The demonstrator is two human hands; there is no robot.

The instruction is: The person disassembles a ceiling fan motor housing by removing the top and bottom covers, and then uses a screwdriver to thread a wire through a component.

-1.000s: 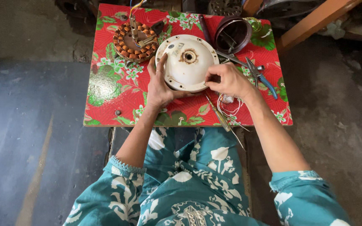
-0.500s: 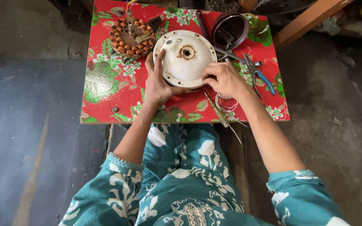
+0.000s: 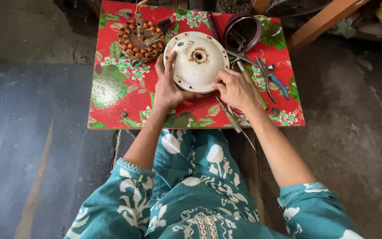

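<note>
A round cream-white motor cover with a rusty centre hole lies on a small table spread with a red floral cloth. My left hand grips its left rim, fingers up along the edge. On the lower right rim rests my right hand, fingertips touching the edge. A copper-wound stator with coloured wires sits to the left of the cover.
A dark round bowl stands behind the cover on the right. Blue-handled pliers, a screwdriver and a thin tool lie at the right. A wooden beam slants at top right. Concrete floor surrounds the table.
The view has shifted slightly. Both hands stay on the white cover's rim, with the cover barely turned.
</note>
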